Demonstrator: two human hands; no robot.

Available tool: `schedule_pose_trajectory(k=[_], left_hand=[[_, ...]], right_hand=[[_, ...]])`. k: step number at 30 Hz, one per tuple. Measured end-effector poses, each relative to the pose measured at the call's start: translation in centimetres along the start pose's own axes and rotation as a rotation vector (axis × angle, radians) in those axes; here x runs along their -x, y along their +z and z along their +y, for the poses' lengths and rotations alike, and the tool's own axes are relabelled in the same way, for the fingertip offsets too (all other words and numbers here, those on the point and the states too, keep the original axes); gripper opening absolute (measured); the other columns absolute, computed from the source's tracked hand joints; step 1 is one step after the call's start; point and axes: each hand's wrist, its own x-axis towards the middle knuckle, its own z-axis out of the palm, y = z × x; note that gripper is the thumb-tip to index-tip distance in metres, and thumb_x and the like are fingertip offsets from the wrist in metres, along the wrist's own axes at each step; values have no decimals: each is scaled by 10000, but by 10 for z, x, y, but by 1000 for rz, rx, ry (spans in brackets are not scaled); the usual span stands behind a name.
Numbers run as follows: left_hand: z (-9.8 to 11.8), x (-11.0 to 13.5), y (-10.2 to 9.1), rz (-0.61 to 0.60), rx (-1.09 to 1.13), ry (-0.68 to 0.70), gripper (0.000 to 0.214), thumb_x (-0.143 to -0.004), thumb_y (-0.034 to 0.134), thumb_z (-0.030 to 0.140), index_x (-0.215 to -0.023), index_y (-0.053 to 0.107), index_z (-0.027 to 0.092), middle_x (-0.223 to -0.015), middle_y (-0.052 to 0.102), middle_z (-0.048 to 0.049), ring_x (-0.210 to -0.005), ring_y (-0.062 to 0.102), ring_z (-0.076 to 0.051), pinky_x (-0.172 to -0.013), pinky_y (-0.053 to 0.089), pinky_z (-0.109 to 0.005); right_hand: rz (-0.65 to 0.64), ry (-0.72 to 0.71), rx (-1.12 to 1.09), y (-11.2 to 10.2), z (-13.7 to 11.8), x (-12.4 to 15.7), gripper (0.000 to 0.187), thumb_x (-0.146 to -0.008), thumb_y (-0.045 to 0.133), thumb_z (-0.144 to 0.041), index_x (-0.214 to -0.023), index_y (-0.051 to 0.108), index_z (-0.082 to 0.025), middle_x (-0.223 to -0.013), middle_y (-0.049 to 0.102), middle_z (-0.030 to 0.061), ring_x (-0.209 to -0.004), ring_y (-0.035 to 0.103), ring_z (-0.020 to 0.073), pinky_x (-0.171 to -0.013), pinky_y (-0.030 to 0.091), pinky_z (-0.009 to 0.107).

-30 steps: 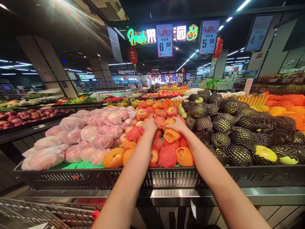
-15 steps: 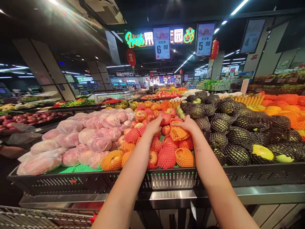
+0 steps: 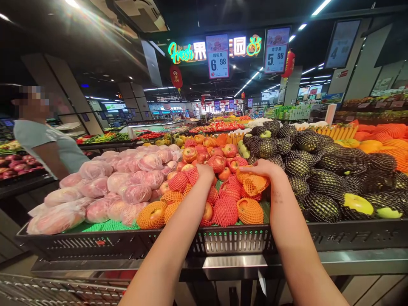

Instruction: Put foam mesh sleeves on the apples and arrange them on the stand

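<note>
Both my arms reach over a black crate point(image 3: 223, 240) of apples in red and orange foam nets. My right hand point(image 3: 266, 169) is closed over an orange-netted apple point(image 3: 253, 183), lifted a little above the pile. My left hand point(image 3: 205, 173) is curled on the pile, its fingers pressed on a red-netted apple point(image 3: 191, 176) whose grip I cannot fully make out. Bare apples point(image 3: 223, 161) lie just behind both hands.
Pink plastic-wrapped fruit point(image 3: 121, 187) fills the crate's left half. Dark-netted green fruit point(image 3: 318, 170) is heaped to the right, orange-netted fruit point(image 3: 382, 140) beyond. A person in a pale shirt point(image 3: 47, 144) stands at left. A trolley's wire rim point(image 3: 63, 289) sits at bottom left. Price signs point(image 3: 217, 56) hang overhead.
My right hand has drawn back to the right with the orange-netted apple. My left hand has shifted slightly nearer. A person has come into view at the left.
</note>
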Motion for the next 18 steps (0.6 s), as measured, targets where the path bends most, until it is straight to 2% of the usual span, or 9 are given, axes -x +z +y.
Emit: schedule_pose_trajectory(k=[2, 5, 8, 10, 12, 15, 18], left_hand=[[-2, 2, -1, -22, -79, 3, 660, -382, 963, 293, -991, 765, 135, -1181, 733, -254, -1144, 649, -462, -1046, 415, -499], [-7, 8, -6, -17, -133, 31, 680, -535, 871, 492, -1092, 737, 127, -1218, 722, -247, -1140, 661, -427, -1042, 417, -479], [-10, 15, -11, 21, -129, 68, 738, -626, 747, 632, -1151, 705, 114, -1229, 715, -250, -1171, 645, -420, -1053, 405, -484], [-11, 19, -13, 75, -84, 114, 751, -650, 692, 665, -1170, 686, 123, -1238, 711, -243, -1186, 634, -416, -1047, 411, -485], [-10, 23, -14, 127, -4, 159, 742, -671, 643, 686, -1155, 679, 125, -1233, 710, -243, -1167, 641, -420, -1016, 434, -489], [-6, 26, -16, 182, 145, 175, 719, -702, 601, 692, -1121, 668, 111, -1195, 717, -253, -1109, 664, -428, -963, 463, -487], [-3, 25, -16, 285, 347, 149, 633, -731, 622, 632, -1127, 635, 138, -1172, 726, -224, -1060, 680, -408, -890, 489, -459]], right_hand=[[55, 18, -2, 2, -3, 0, 624, -589, 722, -797, -702, 716, -183, -844, 752, 176, -781, 727, 352, -734, 555, 451], [268, 92, -7, 4, -6, 0, 700, -663, 680, -784, -901, 738, -129, -997, 753, 239, -936, 723, 398, -802, 541, 464], [504, 93, -107, 6, -8, -3, 562, -725, 719, -626, -990, 730, -130, -982, 765, 203, -944, 718, 363, -801, 532, 437], [559, -7, -263, 10, -10, -8, 393, -704, 765, -475, -937, 739, -159, -869, 774, 124, -839, 719, 296, -769, 530, 391], [532, -137, -475, 15, -13, -14, 281, -667, 778, -370, -858, 742, -168, -773, 757, 70, -739, 701, 239, -724, 528, 348], [539, -278, -710, 26, -17, -22, 240, -645, 768, -318, -821, 738, -157, -755, 749, 60, -718, 693, 220, -721, 536, 336], [688, -386, -742, 33, -21, -26, 206, -700, 706, -281, -869, 733, -168, -850, 766, 71, -810, 707, 232, -817, 545, 367]])
